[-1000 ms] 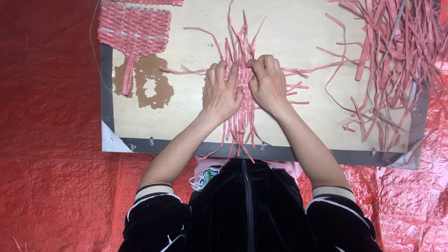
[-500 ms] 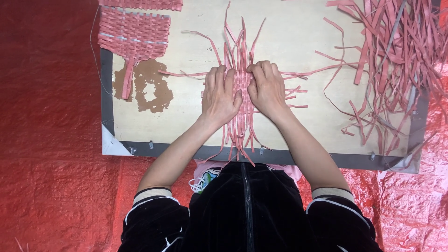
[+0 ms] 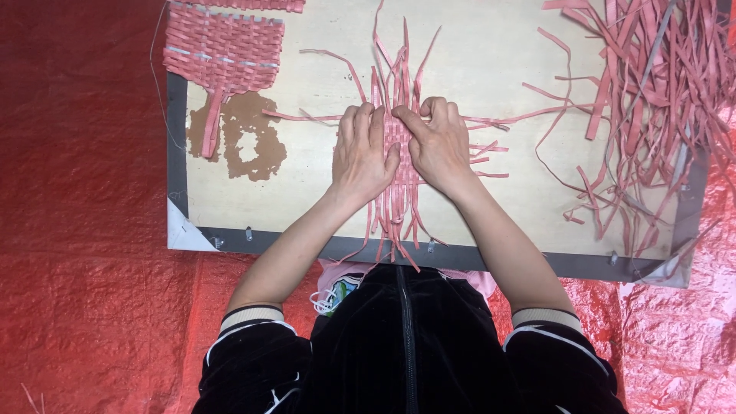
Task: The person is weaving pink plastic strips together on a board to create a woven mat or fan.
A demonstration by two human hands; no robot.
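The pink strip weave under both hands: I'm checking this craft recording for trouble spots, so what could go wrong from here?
The loose strip ends hang past the board edge toward the person's lap and could snag. The left hand and right hand press only the middle, so outer strips may slip apart. The pile of spare strips looks prone to tangling.

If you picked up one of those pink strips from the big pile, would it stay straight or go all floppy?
Probably floppy: the strips in the pile curl and bend every way on the board. Likely very light too, since they look thin and flat like ribbon. A push might just slide or tangle them. Both the left hand and the right hand press flat on the half-woven strips, perhaps to stop shifting.
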